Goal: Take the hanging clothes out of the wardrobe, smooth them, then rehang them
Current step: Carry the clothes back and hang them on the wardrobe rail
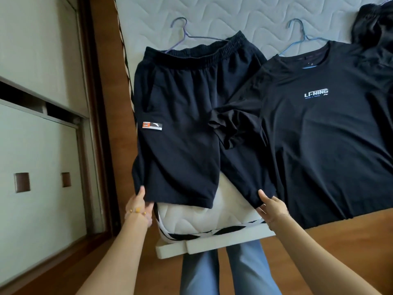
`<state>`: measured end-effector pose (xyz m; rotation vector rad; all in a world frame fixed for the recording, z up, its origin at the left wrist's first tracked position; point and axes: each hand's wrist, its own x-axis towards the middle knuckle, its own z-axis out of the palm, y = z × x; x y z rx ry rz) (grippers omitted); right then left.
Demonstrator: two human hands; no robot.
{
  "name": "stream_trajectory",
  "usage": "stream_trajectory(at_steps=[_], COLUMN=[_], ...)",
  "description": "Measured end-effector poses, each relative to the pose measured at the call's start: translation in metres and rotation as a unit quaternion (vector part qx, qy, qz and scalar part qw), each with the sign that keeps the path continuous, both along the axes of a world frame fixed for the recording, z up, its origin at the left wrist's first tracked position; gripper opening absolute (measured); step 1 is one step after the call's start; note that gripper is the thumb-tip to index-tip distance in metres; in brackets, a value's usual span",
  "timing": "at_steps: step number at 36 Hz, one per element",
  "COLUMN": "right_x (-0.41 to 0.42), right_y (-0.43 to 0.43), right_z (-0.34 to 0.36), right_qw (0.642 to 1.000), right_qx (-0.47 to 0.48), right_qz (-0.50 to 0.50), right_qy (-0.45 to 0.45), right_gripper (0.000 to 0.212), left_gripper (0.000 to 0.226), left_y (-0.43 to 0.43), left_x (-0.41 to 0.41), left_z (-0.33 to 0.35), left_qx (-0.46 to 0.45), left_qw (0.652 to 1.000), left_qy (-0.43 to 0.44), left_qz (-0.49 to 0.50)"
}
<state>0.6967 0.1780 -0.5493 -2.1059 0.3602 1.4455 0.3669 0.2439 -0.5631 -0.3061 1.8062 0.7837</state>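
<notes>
The dark shorts (pixel 180 116) lie flat on the mattress (pixel 234 24), waistband away from the person and both leg hems toward the hands. The left hand (pixel 139 206) holds the outer corner of the left leg hem: the thumb lies on top of the cloth and the other fingers are under it, so it is a pinch on the hem. The right hand (pixel 271 207) holds the hem of the other leg in the same way, thumb on top, the fingers below partly hidden by the cloth. Between the two hands the bare mattress corner shows under the hems. A small label (pixel 152 126) with an orange part sits on the left leg, further from the fingers than the hem. Beyond the waistband a purple hanger (pixel 185 35) sticks out; its hook points away from the hands and its lower part is inside the shorts. Just to the right of the right hand lies a dark T-shirt (pixel 325 128) with white letters on the chest, on a blue hanger (pixel 299 37). One sleeve (pixel 229 124) of it lies crumpled over the right leg of the shorts, well beyond the right thumb, and covers part of this leg. At the far right corner there is another dark garment (pixel 374 24), bunched. Left of the left hand, past the wooden floor (pixel 110 145), stands a wardrobe (pixel 38 145) with pale doors. Below the hands are the person's legs in blue trousers (pixel 225 271).
</notes>
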Motion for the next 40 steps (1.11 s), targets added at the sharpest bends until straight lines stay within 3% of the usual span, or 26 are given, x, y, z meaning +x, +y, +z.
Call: stream_trajectory(at_steps=[3,11,18,23,25,29,31,35,40], right_x=[-0.003,-0.02,-0.044,-0.071,-0.074,-0.067,-0.059,-0.036,-0.02], right_y=[-0.007,-0.047,-0.039,-0.038,-0.041,-0.042,-0.042,-0.045,-0.044], right_z=[0.003,-0.016,-0.02,-0.02,-0.022,-0.022,-0.02,-0.019,-0.02], right_qw=[1.0,0.998,0.984,0.978,0.978,0.983,0.986,0.99,0.992], right_qx=[-0.008,-0.039,0.012,0.026,0.019,0.001,-0.012,-0.009,-0.043], right_qz=[0.006,-0.04,-0.127,-0.144,-0.152,-0.12,-0.095,-0.083,-0.044], right_qy=[0.003,0.026,0.128,0.149,0.14,0.14,0.138,0.111,0.107], right_gripper=[0.039,0.03,0.03,0.011,0.012,0.017,0.022,0.036,0.051], left_gripper=[0.052,0.05,0.053,0.058,0.055,0.021,0.019,0.033,0.014], left_y=[-0.04,-0.082,-0.075,-0.086,-0.095,-0.1,-0.097,-0.102,-0.123], left_x=[-0.005,-0.011,0.005,0.052,0.075,0.114,0.123,0.127,0.11], left_z=[0.006,0.0,0.002,0.001,0.0,0.0,-0.002,-0.006,0.002], left_qx=[-0.003,-0.014,0.017,0.01,0.013,0.002,-0.014,-0.019,-0.076], left_qw=[0.998,0.987,0.984,0.983,0.981,0.969,0.966,0.978,0.985], left_qy=[-0.018,-0.077,-0.141,-0.17,-0.193,-0.246,-0.251,-0.198,-0.147], left_qz=[0.061,0.142,0.106,0.067,0.028,-0.034,-0.062,-0.061,-0.053])
